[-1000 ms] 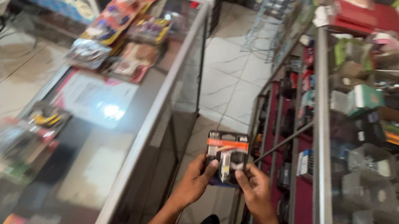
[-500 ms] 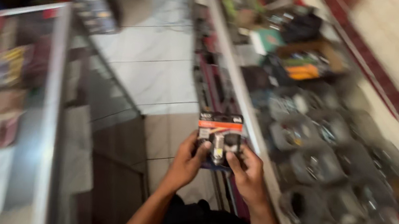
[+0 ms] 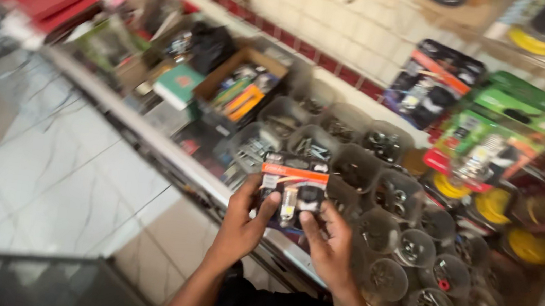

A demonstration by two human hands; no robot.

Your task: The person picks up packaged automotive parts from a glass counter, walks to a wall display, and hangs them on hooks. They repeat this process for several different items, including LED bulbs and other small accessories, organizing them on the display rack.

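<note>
While both hands meet in front of the body, the left hand (image 3: 244, 221) and the right hand (image 3: 329, 245) grasp one thing between them: a small black blister pack with an orange band across its top and a clear window showing bulbs (image 3: 293, 189). The left hand's thumb presses on the pack's lower left front, its fingers wrapped behind; the right hand's thumb lies on the lower right front, its fingers curled under the bottom edge. The pack stands nearly upright, face towards the camera, just above both sets of knuckles. Beyond the hands, just past the pack, runs a long metal-edged shop counter (image 3: 151, 136) crowded with clear round plastic tubs of small metal parts (image 3: 404, 257), which spread to the right of the right hand. Further off to the left of the left hand sits an open brown cardboard box of bright packets (image 3: 242, 88). Up and to the right of the right hand, green and black carded packs (image 3: 495, 123) lean against a pale tiled wall (image 3: 342, 24). Below and left of the left hand lies a white marbled tile floor (image 3: 58, 176)
</note>
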